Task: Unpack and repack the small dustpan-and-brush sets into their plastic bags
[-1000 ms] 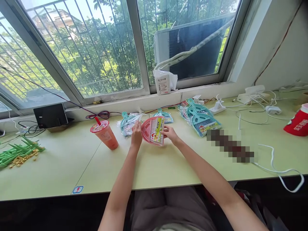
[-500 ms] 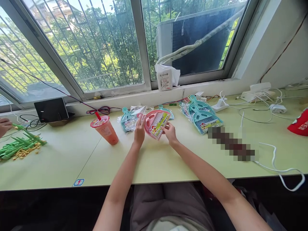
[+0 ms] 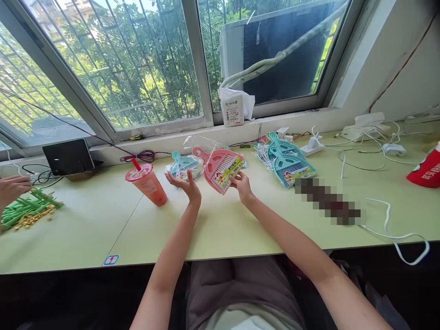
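Note:
A pink mini dustpan-and-brush set [image 3: 217, 167] with a yellow-green label and a clear bag around it is held up over the table. My right hand [image 3: 242, 187] pinches its lower right edge. To its left, my left hand [image 3: 187, 185] is apart from the set, with fingers spread and holding nothing. Behind my left hand lies a bagged teal dustpan set [image 3: 184, 164]. Another teal piece shows only partly behind the pink set. At the right, several bagged teal dustpan sets [image 3: 290, 160] overlap in a pile.
A tilted cup of red drink [image 3: 147, 183] with a straw stands left of my left hand. A tablet [image 3: 68, 156] leans at the back left. Another person's hand [image 3: 13, 189] is above green stalks [image 3: 29, 207]. White cables [image 3: 392, 237] and a red object [image 3: 426, 170] lie right.
My left hand has let go of the pink set and moved left, its fingers opening out. The set's handle and clear bag now show. The other person's hand has moved further into view.

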`<move>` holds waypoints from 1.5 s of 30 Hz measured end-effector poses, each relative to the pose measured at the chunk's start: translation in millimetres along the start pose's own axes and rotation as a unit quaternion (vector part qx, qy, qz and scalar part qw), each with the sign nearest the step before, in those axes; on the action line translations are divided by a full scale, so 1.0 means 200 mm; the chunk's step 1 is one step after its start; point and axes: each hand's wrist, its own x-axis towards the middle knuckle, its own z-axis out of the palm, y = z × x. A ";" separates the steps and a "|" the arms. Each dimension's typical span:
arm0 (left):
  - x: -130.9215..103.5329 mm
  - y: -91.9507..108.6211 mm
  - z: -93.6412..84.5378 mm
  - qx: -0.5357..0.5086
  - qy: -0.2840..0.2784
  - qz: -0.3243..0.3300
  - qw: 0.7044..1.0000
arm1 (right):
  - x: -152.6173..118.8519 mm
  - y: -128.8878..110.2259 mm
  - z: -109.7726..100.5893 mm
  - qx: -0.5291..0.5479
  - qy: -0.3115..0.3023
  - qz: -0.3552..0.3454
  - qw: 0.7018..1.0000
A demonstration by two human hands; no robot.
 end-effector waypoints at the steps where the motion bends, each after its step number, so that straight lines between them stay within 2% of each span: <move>1: 0.02 0.00 0.00 -0.048 -0.040 -0.054 0.997 | 0.00 0.00 0.00 0.002 -0.004 0.000 1.000; 2: 0.04 0.00 0.01 -0.104 -0.107 -0.099 0.984 | 0.00 0.00 0.00 0.004 -0.009 -0.001 1.000; 3: 0.06 0.00 0.01 -0.165 -0.188 -0.133 0.959 | -0.01 0.00 0.01 0.005 -0.015 -0.001 1.000; 5: 0.06 0.02 0.01 -0.280 -0.325 -0.171 0.887 | -0.01 0.00 0.01 -0.001 -0.023 -0.004 1.000; 6: 0.06 0.03 0.02 -0.322 -0.365 -0.185 0.854 | -0.01 0.00 0.02 -0.009 -0.022 -0.008 1.000; 8: 0.02 0.05 0.02 -0.367 -0.396 -0.214 0.814 | -0.02 0.00 0.02 -0.034 -0.013 -0.022 0.999; 12: -0.06 0.05 0.04 -0.382 -0.429 -0.270 0.772 | -0.03 -0.02 0.04 -0.063 0.011 -0.055 0.996; 18: -0.09 0.02 0.05 -0.342 -0.537 -0.277 0.720 | -0.04 -0.06 0.03 -0.035 0.045 -0.052 0.997; 21: -0.08 0.04 0.05 -0.350 -0.537 -0.260 0.722 | -0.05 -0.05 0.03 -0.032 0.050 -0.046 0.997; 27: -0.09 0.12 0.04 -0.394 -0.440 -0.200 0.782 | -0.04 0.00 0.04 -0.046 0.049 -0.061 0.996; 32: -0.14 0.08 0.07 -0.347 -0.391 -0.220 0.824 | -0.05 0.00 0.04 -0.080 0.059 -0.086 0.991; 36: -0.16 0.04 0.10 -0.331 -0.351 -0.241 0.842 | -0.06 -0.01 0.05 -0.075 0.050 -0.084 0.992; 40: -0.17 0.04 0.10 -0.324 -0.369 -0.214 0.845 | -0.03 -0.03 0.04 -0.021 0.030 -0.077 0.996; 45: -0.17 0.07 0.10 -0.334 -0.422 -0.158 0.828 | 0.04 -0.11 -0.02 0.071 0.029 -0.074 0.994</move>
